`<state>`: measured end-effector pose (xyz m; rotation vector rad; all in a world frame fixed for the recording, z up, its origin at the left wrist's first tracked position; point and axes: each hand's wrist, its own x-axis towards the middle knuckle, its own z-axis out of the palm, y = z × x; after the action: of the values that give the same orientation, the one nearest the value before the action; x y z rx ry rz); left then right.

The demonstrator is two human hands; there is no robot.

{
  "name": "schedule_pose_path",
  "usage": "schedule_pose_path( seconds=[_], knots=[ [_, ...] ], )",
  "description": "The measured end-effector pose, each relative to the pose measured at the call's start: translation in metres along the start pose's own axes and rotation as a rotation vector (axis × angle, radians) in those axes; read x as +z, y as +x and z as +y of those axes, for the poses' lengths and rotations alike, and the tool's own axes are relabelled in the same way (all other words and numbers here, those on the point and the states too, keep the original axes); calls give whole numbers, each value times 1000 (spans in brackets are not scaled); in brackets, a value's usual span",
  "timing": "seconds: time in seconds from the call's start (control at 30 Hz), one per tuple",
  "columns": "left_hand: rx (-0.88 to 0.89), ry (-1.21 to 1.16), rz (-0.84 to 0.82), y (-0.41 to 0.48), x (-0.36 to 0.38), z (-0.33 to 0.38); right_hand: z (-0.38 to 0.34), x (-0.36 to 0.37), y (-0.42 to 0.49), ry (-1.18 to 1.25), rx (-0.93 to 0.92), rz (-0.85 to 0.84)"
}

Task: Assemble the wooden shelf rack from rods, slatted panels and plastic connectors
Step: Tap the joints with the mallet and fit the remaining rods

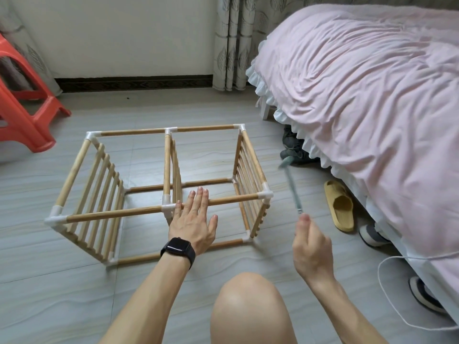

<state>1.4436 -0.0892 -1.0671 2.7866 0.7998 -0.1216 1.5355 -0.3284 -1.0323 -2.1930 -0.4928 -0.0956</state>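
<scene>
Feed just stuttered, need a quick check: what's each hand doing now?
Left hand: open, flat on the rack's near top rod.
Right hand: closed on the handle of a blurred greenish tool, likely a small hammer.

Soft, even daylight, faint shadows; wide-angle bending at edges; the hammer (pixel 291 187) is smeared by motion blur.

No text, label, brand, number or sign can be read anywhere.

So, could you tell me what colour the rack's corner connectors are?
The connectors are white; the head view shows it.
</scene>
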Motion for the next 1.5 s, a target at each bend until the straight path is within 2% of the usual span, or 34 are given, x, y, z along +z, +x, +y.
schedule_pose_path(
  seconds=[0.03, 0.07, 0.17, 0.2, 0.33, 0.5, 0.57, 0.67, 0.73, 0.87, 0.97, 1.13, 1.27, 1.37, 1.4, 1.43, 1.47, 1.5],
  knots=[
    [-6, 5, 13, 1, 2, 0, 0, 1, -1, 60, -60, 109],
    [-12, 3, 24, 0, 3, 1, 0, 1, -2, 65, -68, 103],
    [-18, 15, 24, 0, 3, 1, 11, 11, -5, -210, 180, -325],
    [-19, 5, 8, 0, 2, 2, 12, 10, -8, -230, 216, -349],
    [-24, 15, -24, 10, 0, 12, -2, 4, -15, -90, 152, -237],
    [21, -60, -133, 41, -22, 24, -16, 18, -14, -94, 127, -340],
    [47, -88, -82, 38, -31, 14, -21, 27, -17, -113, 94, -370],
    [-29, -94, 121, 12, -32, -18, -32, 45, -20, -111, 32, -416],
    [-125, -71, 189, -6, -28, -49, -44, 59, -23, -95, 0, -469],
    [-278, 18, 174, -31, -22, -97, -69, 87, -29, -50, -42, -507],
    [-292, -29, 106, -39, -18, -112, -79, 105, -29, -62, -80, -520],
    [-314, -67, 89, -39, -18, -109, -80, 120, -32, -183, -46, -595],
    [-297, -50, 100, -40, -16, -117, -101, 104, -21, -65, -153, -519],
    [-286, -58, 89, -40, -14, -121, -113, 96, -21, 231, -269, -254],
    [-288, -55, 84, -39, -15, -120, -112, 99, -22, 260, -286, -209],
    [-294, -50, 80, -39, -15, -120, -107, 104, -22, 258, -282, -233],
    [-300, -40, 77, -40, -16, -119, -104, 108, -23, 182, -236, -333],
    [-303, -29, 73, -41, -16, -118, -102, 110, -25, 12, -197, -454]
  ],
)
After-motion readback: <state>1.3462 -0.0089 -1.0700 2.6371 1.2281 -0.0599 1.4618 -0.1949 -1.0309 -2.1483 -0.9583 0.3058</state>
